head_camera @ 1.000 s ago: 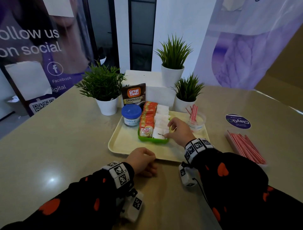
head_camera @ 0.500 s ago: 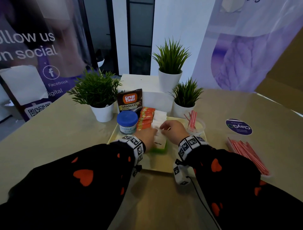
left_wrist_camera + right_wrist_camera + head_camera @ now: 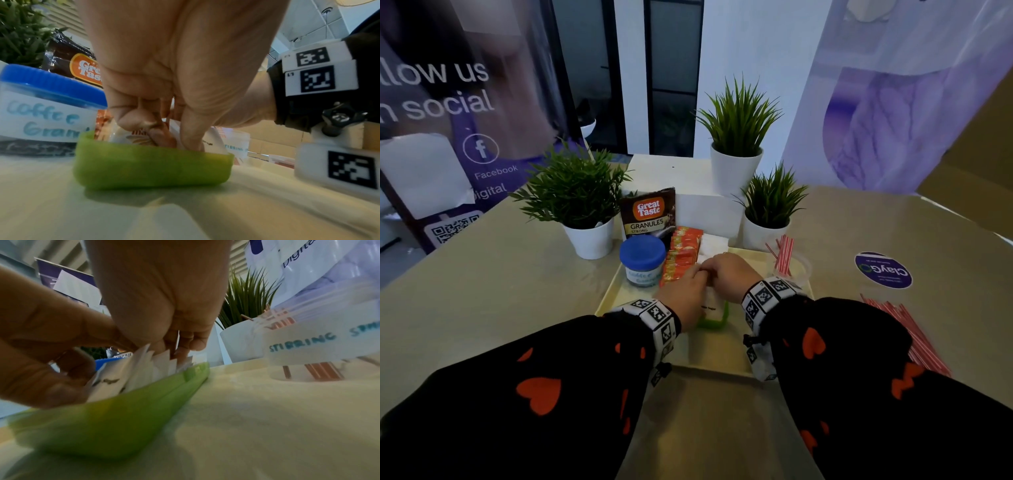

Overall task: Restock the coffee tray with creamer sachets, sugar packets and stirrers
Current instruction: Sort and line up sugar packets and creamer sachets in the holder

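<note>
A green bin (image 3: 714,322) on the cream tray (image 3: 719,359) holds orange creamer sachets (image 3: 683,250) on the left and white sugar packets (image 3: 712,245) on the right. Both hands are in the bin, side by side and touching. My left hand (image 3: 170,136) curls its fingers and thumb into the front of the bin and pinches a creamer sachet (image 3: 133,138). My right hand (image 3: 176,350) curls its fingertips onto the tops of the sugar packets (image 3: 162,363). A clear cup (image 3: 796,270) labelled for stirring sticks holds a few red-striped stirrers (image 3: 784,253).
A blue-lidded coffee jar (image 3: 642,260) stands on the tray's left, with a Great Taste pouch (image 3: 649,216) behind it. Three potted plants (image 3: 582,205) ring the tray's far side. Several loose stirrers (image 3: 917,342) lie on the table at right, near a round sticker (image 3: 883,270).
My left hand went from the table in front of the tray into the green bin, beside the right hand. The right hand stayed at the sugar packets.
</note>
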The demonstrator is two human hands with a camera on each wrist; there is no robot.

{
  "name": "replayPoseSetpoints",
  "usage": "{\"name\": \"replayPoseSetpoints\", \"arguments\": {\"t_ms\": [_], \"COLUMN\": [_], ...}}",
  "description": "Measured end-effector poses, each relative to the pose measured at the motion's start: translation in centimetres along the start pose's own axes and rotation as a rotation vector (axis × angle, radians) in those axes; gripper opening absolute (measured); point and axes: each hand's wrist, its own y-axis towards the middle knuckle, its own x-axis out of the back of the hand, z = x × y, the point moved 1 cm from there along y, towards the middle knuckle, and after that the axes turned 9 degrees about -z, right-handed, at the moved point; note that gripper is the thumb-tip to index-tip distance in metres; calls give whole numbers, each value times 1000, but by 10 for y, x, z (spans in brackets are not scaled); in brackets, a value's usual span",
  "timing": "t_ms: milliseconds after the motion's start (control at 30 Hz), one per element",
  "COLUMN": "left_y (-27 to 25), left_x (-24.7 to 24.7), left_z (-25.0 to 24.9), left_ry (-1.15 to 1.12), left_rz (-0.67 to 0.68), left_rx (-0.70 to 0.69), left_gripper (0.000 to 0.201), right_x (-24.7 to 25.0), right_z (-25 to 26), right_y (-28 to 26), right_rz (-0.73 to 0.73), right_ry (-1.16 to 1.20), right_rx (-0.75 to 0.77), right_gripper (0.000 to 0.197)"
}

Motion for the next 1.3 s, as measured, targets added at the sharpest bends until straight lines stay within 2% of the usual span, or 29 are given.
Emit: {"name": "replayPoseSetpoints", "arguments": {"t_ms": [67,133,200,333,467,600,733,833,967,1133,1233,1300], "left_y": [0,0,4,20,33,37,38,40,43,43,43,43], "left_x": [3,6,10,28,36,31,31,29,27,27,26,24], "left_z": [-1,-2,-4,-4,0,6,4,4,7,3,0,0], "left_ry": [22,86,126,119,97,109,153,223,246,229,236,232], "left_rz": [48,82,104,106,189,255,238,225,237,235,236,229], "left_rx": [-7,-3,-7,-3,59,79,41,-2,-39,-32,-19,-13], "left_gripper": [73,63,65,113,130,134,128,134,138,129,118,118], "right_x": [2,5,5,-3,-6,-6,-1,-1,2,5,6,7], "right_z": [-5,-14,-23,-35,-39,-42,-43,-43,-41,-38,-41,-42], "right_y": [1,1,1,1,2,4,13,23,32,36,33,31], "right_rz": [-87,-261,-320,-263,-306,-326,-299,-242,-239,-156,-198,-228], "right_ry": [94,179,226,269,340,358,286,245,209,106,97,116], "right_rx": [-98,-272,-408,-495,-513,-498,-445,-427,-392,-320,-353,-353], "right_gripper": [31,34,39,35,18,6,9,13,7,12,20,18]}}
